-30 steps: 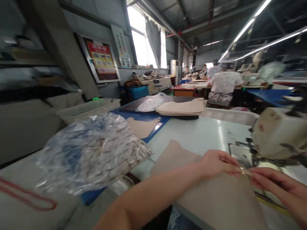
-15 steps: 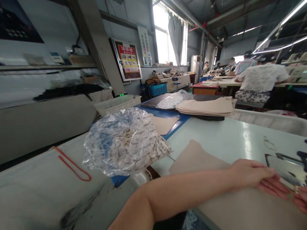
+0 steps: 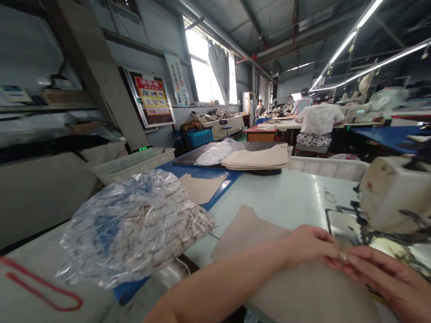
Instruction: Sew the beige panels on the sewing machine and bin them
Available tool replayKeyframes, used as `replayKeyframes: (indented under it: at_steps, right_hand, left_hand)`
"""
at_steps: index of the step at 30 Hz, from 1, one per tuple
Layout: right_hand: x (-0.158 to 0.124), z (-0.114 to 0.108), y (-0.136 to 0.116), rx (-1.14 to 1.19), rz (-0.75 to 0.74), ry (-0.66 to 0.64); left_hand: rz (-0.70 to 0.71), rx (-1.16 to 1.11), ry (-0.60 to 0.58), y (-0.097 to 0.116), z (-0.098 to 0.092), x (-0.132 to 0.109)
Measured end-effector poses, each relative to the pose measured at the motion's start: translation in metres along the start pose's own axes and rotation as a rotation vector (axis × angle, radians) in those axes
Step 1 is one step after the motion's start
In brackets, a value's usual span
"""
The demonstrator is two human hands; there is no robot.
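Observation:
A large beige sheet [image 3: 249, 229] lies on the pale green tabletop [image 3: 269, 193], partly under my forearm. My left hand [image 3: 313, 246] is over the sheet's right part, its fingers pinched around a small shiny metal piece [image 3: 343, 255]. From the right, my right hand [image 3: 380, 269] meets it, thumb and fingertips closed on the same small piece. Both hands are just left of a cream sewing machine [image 3: 390, 193]. What lies between the fingertips is small and partly hidden.
A crumpled clear plastic bag [image 3: 134, 229] fills the left of the table, with a red cord [image 3: 43, 291] beside it. Behind are a beige piece [image 3: 202, 186], a stack of beige sheets [image 3: 257, 157] and a white bin [image 3: 330, 167]. A person [image 3: 318, 119] sits farther back.
The view has swung right, bringing the sewing machine and my right hand into sight. My left hand's fingers, earlier more stretched, are now bent at the small metal piece.

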State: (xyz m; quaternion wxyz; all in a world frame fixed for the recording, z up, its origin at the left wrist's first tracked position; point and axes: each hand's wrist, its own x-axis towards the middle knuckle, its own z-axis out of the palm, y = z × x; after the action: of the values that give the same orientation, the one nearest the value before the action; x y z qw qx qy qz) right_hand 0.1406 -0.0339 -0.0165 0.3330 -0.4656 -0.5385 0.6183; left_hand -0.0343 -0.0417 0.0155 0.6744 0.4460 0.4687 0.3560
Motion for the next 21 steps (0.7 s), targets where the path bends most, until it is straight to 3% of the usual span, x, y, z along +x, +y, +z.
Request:
replayKeyframes:
  at_steps: [4, 8, 14, 21]
  right_hand:
    - [-0.012, 0.017, -0.022, -0.151, -0.195, 0.028]
    - [-0.014, 0.021, -0.024, -0.260, -0.361, 0.045]
    - [-0.012, 0.013, -0.020, -0.325, -0.419, 0.025]
    - [-0.008, 0.015, -0.017, -0.400, -0.421, 0.164]
  left_hand:
    - [0.117, 0.218, 0.078, -0.002, -0.002, -0.003]
    - [0.202, 0.322, 0.101, -0.004, -0.007, -0.002]
    - [0.250, 0.326, 0.119, -0.006, -0.007, 0.001]
    - [0.241, 0.230, 0.134, -0.003, -0.001, 0.002]
